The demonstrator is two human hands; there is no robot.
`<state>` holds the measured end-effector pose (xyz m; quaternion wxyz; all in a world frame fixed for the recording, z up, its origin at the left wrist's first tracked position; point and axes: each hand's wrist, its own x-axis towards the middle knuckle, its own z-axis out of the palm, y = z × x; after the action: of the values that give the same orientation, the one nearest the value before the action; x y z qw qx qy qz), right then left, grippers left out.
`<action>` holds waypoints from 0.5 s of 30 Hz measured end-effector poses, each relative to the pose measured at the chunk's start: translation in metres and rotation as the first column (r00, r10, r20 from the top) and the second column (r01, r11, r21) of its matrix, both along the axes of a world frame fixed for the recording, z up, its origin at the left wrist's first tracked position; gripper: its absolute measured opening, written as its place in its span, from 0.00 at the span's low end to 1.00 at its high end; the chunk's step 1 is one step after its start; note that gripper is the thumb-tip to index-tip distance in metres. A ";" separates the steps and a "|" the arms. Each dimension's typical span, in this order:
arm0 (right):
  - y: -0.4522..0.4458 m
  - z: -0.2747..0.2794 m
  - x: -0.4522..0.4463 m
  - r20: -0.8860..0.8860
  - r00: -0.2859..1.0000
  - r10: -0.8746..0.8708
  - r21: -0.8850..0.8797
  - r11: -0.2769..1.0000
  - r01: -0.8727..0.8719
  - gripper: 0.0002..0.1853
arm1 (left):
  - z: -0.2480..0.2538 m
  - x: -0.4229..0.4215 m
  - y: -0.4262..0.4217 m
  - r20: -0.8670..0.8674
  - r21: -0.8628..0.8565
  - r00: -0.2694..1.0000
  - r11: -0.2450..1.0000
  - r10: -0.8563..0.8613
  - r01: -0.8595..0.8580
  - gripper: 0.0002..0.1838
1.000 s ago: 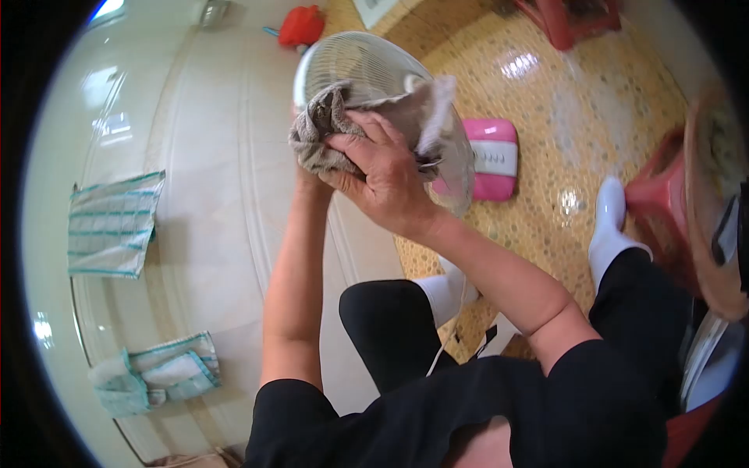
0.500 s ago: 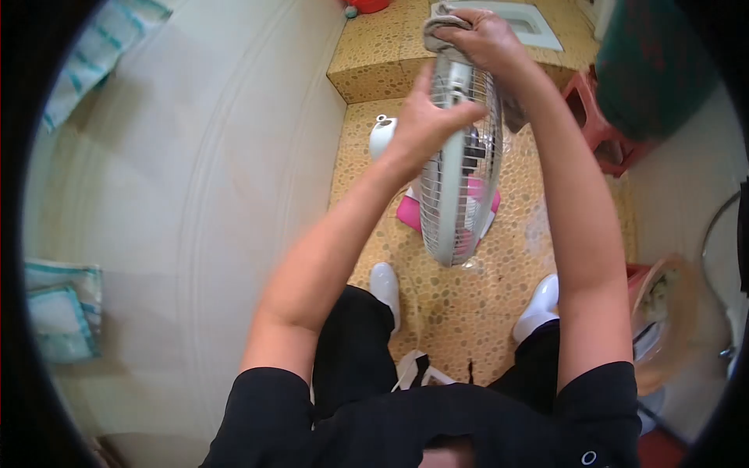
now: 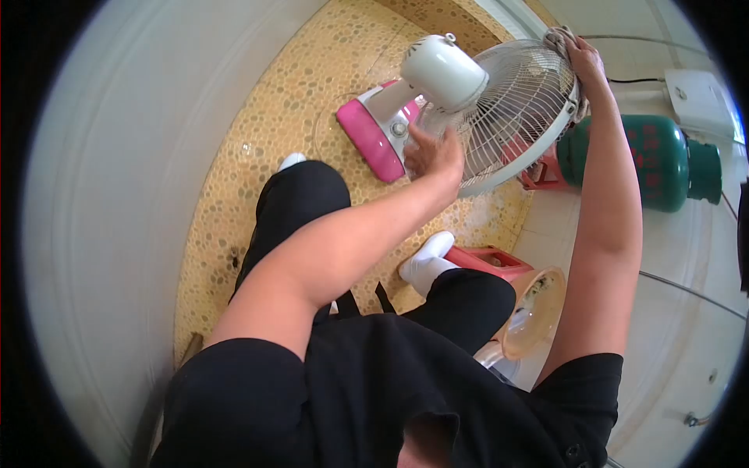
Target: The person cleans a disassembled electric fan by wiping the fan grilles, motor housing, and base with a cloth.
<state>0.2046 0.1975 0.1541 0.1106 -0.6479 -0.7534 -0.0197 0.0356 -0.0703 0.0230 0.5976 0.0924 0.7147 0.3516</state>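
Note:
A white electric fan (image 3: 445, 74) with a round wire cage (image 3: 519, 109) and a pink-and-white base (image 3: 374, 144) stands on the floor, its cage facing away to the right. At the cage's far upper rim, my right hand (image 3: 585, 66) is closed on a grey cloth (image 3: 560, 43) and presses it against the rim. My left hand (image 3: 438, 156) is beside the fan's back, below the motor housing and near the base. Its fingers look apart and slightly blurred, with nothing visible in them; whether they touch the cage is hidden.
A green gas cylinder (image 3: 659, 164) is to the right, with a red plastic stool (image 3: 542, 171) by it. Near my right leg are another red stool (image 3: 491, 261) and a tan basin (image 3: 538, 308). A pale wall (image 3: 125, 234) runs along the left.
My view has turned to the right. The fan now shows its back and motor housing instead of its side edge. My left hand has left the rim and moved down behind the cage.

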 end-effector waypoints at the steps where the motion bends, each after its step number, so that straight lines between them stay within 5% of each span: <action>1: -0.002 0.001 -0.006 0.082 0.997 0.004 0.009 1.000 -0.005 0.25 | -0.008 0.007 -0.006 0.100 -0.137 0.988 0.985 0.116 -0.102 0.48; 3: -0.008 0.009 -0.013 0.234 0.972 0.006 0.046 0.999 -0.017 0.25 | -0.027 0.032 -0.016 0.236 -0.408 0.902 0.879 0.361 -0.245 0.52; 4: -0.013 0.013 -0.022 0.256 0.967 0.011 0.002 1.000 -0.012 0.24 | -0.030 0.032 -0.021 0.330 -0.478 0.871 0.860 0.363 -0.177 0.59; 6: -0.046 0.020 -0.058 0.424 0.906 0.019 0.037 0.999 -0.038 0.23 | -0.030 0.028 -0.029 0.703 -0.524 0.404 0.810 0.586 -0.263 0.63; 8: -0.080 0.022 -0.096 0.570 0.821 -0.027 0.005 1.000 0.029 0.19 | -0.038 0.033 -0.033 0.786 -0.558 0.091 0.765 0.611 -0.321 0.68; 11: -0.107 0.019 -0.121 0.665 0.743 -0.080 0.018 0.996 0.091 0.18 | -0.016 0.027 -0.031 0.674 -0.636 0.137 0.665 0.726 -0.390 0.66; 15: -0.161 -0.019 -0.138 0.664 0.732 0.152 -0.129 0.988 -0.089 0.09 | -0.005 0.024 -0.030 0.671 -0.643 0.114 0.651 0.733 -0.403 0.64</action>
<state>0.0666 0.0366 0.1351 -0.1958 -0.5512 -0.7831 -0.2114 0.0601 -0.1005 0.0178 0.7001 -0.4913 0.2887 0.4303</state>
